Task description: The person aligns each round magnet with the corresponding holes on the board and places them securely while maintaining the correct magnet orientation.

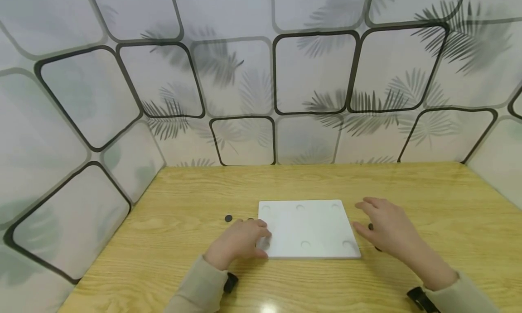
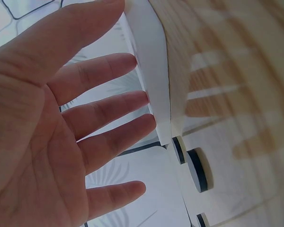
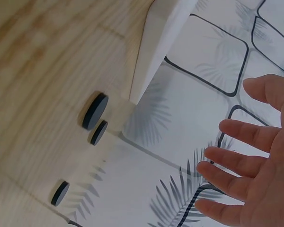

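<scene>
A white rectangular board (image 1: 307,227) with several shallow round recesses lies flat on the wooden table. Over its left end is my left hand (image 1: 240,241), fingers spread and fairly straight. In the left wrist view, the fingertips meet the edge of the board (image 2: 154,71) and appear to touch it. My right hand (image 1: 389,227) hovers just off the board's right side, fingers apart and holding nothing. Partly covered by that hand are small black discs (image 1: 370,226). The right wrist view shows three discs (image 3: 95,111) on the table beside the board.
Left of the board lies a black disc (image 1: 228,218), with another (image 1: 250,219) half hidden behind the left hand. Wall covering with dark outlines and leaf prints (image 1: 314,73) rises along the back and sides of the wooden table (image 1: 195,190).
</scene>
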Demonstrator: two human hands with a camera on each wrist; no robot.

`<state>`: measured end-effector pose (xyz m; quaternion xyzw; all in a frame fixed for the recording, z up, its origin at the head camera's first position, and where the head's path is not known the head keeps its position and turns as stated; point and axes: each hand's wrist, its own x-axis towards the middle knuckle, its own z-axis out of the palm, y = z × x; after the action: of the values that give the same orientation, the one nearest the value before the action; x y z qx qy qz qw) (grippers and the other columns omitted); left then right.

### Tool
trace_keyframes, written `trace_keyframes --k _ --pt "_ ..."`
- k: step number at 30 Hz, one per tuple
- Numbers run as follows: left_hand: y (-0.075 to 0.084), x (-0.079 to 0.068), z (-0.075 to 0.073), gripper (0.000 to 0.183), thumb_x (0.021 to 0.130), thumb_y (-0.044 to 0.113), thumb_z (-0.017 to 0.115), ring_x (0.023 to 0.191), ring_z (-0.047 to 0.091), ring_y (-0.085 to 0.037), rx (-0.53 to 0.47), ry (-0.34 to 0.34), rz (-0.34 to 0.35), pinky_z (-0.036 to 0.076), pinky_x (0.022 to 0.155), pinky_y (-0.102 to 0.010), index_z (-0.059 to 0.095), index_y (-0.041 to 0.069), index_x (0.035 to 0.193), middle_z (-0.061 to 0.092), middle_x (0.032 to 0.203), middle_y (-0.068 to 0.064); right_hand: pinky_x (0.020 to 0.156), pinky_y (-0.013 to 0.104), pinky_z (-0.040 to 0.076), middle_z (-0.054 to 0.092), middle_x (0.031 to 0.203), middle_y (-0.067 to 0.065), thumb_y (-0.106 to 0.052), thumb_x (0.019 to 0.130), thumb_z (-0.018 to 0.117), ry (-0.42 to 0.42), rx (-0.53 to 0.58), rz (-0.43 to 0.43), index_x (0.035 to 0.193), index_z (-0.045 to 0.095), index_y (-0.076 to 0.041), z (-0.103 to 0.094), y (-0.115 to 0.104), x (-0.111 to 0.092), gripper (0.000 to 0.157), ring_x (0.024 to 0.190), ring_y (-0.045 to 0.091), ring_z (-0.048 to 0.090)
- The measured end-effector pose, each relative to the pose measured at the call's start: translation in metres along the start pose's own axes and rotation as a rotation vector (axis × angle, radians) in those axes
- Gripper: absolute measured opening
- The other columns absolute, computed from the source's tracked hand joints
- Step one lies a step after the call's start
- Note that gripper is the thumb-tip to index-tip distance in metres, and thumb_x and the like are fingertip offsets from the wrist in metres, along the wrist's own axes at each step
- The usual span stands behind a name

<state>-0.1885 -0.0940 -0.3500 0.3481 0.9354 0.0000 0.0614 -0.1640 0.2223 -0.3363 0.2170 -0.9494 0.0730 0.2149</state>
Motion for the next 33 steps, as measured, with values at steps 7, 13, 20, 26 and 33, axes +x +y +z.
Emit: trace_keyframes --k 7,13,20,26,33 --pt "-0.001 0.0 0.001 0.043 0.072 0.04 0.069 0.103 0.052 -0.019 -0.001 -0.001 0.0 0.043 0.081 -0.042 0.064 0.018 0.108 0.054 0.116 -0.001 0.069 0.05 0.046 0.058 0.098 0.023 -0.024 0.071 0.07 -0.001 -0.029 -0.006 0.096 0.063 0.002 -0.001 0.005 -0.004 0.037 0.088 0.038 0.056" --pt "-0.002 -0.001 0.001 0.043 0.073 0.039 0.069 0.105 0.051 -0.02 -0.012 -0.001 -0.005 0.042 0.083 -0.044 0.063 0.017 0.109 0.054 0.117 -0.002 0.07 0.051 0.045 0.059 0.097 0.023 -0.024 0.071 0.07 -0.025 -0.035 0.007 0.095 0.063 0.002 -0.003 0.008 -0.007 0.037 0.088 0.039 0.055" --pt "-0.002 -0.001 0.002 0.043 0.072 0.04 0.07 0.104 0.051 -0.021 -0.018 -0.002 -0.004 0.042 0.082 -0.043 0.063 0.017 0.109 0.054 0.117 -0.002 0.07 0.054 0.043 0.057 0.1 0.023 -0.024 0.071 0.07 -0.076 -0.035 0.032 0.097 0.062 0.002 -0.005 0.012 -0.012 0.037 0.089 0.041 0.054" --pt "-0.001 0.001 0.002 0.043 0.073 0.04 0.069 0.102 0.052 -0.02 -0.013 -0.004 -0.002 0.043 0.081 -0.042 0.064 0.018 0.109 0.054 0.116 -0.002 0.069 0.053 0.044 0.058 0.098 0.02 -0.025 0.071 0.07 -0.114 -0.037 0.05 0.094 0.063 0.0 -0.001 0.017 -0.018 0.035 0.087 0.04 0.054" --pt "-0.001 0.002 0.002 0.042 0.072 0.04 0.07 0.101 0.052 -0.02 -0.003 0.003 0.006 0.043 0.08 -0.042 0.064 0.018 0.107 0.055 0.115 -0.002 0.064 0.05 0.045 0.057 0.095 0.017 -0.026 0.07 0.071 -0.121 -0.046 0.048 0.092 0.063 -0.002 0.002 0.022 -0.022 0.033 0.082 0.037 0.056"
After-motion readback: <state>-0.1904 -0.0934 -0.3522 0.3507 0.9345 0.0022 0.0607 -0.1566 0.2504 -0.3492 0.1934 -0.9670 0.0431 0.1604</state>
